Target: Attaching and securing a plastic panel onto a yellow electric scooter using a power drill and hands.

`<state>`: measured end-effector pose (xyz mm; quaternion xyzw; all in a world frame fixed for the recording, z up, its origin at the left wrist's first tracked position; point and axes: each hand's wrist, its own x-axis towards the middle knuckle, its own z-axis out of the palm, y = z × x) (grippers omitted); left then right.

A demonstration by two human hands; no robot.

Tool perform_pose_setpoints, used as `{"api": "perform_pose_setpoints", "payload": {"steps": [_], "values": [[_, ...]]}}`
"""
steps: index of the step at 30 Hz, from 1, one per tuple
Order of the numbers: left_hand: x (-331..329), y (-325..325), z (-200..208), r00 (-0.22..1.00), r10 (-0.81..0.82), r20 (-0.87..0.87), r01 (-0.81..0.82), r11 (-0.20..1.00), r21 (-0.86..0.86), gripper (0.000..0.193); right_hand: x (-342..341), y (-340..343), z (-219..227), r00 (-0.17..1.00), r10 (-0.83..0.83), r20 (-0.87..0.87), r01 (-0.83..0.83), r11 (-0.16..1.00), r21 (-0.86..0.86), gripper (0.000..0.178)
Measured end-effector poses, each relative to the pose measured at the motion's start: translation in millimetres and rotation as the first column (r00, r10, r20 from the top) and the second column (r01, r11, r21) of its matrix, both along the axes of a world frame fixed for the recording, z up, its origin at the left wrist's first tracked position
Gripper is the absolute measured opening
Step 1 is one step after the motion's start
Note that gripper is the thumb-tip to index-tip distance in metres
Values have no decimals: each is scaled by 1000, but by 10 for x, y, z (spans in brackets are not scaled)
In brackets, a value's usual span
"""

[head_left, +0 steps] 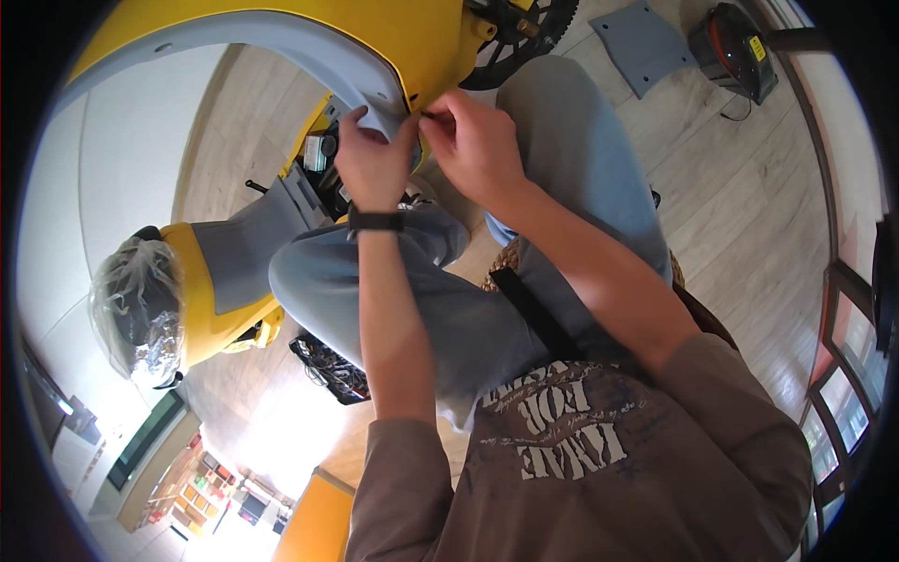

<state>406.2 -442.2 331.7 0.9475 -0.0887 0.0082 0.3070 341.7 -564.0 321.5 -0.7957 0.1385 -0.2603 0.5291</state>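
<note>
My left hand [376, 161], with a dark band at the wrist, closes around the lower end of a curved grey trim panel [328, 66], thumb and fingers near its edge. That trim runs along the yellow body panel [426, 42] of a scooter. Right beside it, my right hand [476, 150] is pinched at the yellow panel's lower edge. A small dark thing shows between its fingertips, too small to name. Below my left hand, an open bay [323, 169] holds black parts.
A spoked wheel [518, 47] stands beyond my knee. On the wooden floor at upper right lie a grey panel [643, 47] and a black-and-red light unit [735, 54]. A plastic-wrapped part [140, 304] tops the scooter's left end. A black tray [330, 370] sits below.
</note>
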Motion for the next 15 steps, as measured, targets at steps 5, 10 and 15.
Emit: {"api": "perform_pose_setpoints", "payload": {"steps": [5, 10, 15], "values": [[-143, 460, 350, 466, -649, -601, -790, 1, -614, 39, -373, -34, 404, 969, 242, -45, -229, 955, 190, 11], [-333, 443, 204, 339, -759, -555, -904, -99, -417, 36, -609, 25, 573, 936, 352, 13, -334, 874, 353, 8], [-527, 357, 303, 323, -785, -528, -863, -16, -505, 38, -681, -60, 562, 959, 283, -24, -261, 911, 319, 13]]}}
